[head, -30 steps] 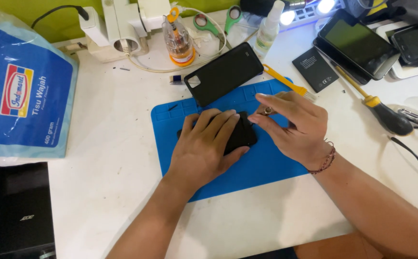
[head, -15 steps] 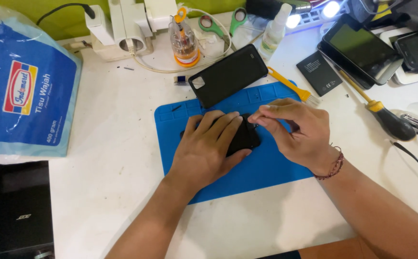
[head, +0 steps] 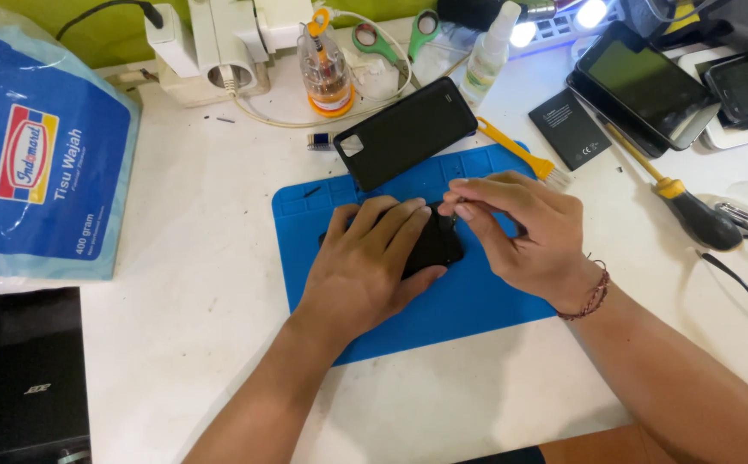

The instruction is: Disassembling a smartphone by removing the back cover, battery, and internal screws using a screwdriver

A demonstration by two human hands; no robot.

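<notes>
A small black flat device (head: 434, 245), probably a phone, is laid on a blue rubber work mat (head: 477, 301) near the middle of the white table (head: 202, 283). It is pressed down by the left hand (head: 365, 266), which is spread flat over it with the fingers close together, so most of the device is hidden. The upper right corner of the device is touched by the right hand (head: 520, 228), whose thumb and fingertips are pinched together there; whether a small part or tool is held between them cannot be told. A dark red cord bracelet (head: 591, 296) is worn on the right wrist. Just beyond the hands, a black plastic phone case (head: 404, 133) is placed across the top edge of the mat, and a yellow plastic brush (head: 520, 155) is seen beside it. A black rectangular battery (head: 570, 129) and a screwdriver with a black and yellow handle (head: 687, 206) are found to the right, well apart from the mat. Farther back, a small clear bottle with an orange base (head: 327, 73), green-handled scissors (head: 400, 34) and a white power adapter (head: 219, 43) are lined up. At the left edge, a blue tissue bag (head: 39, 155) is lying.
</notes>
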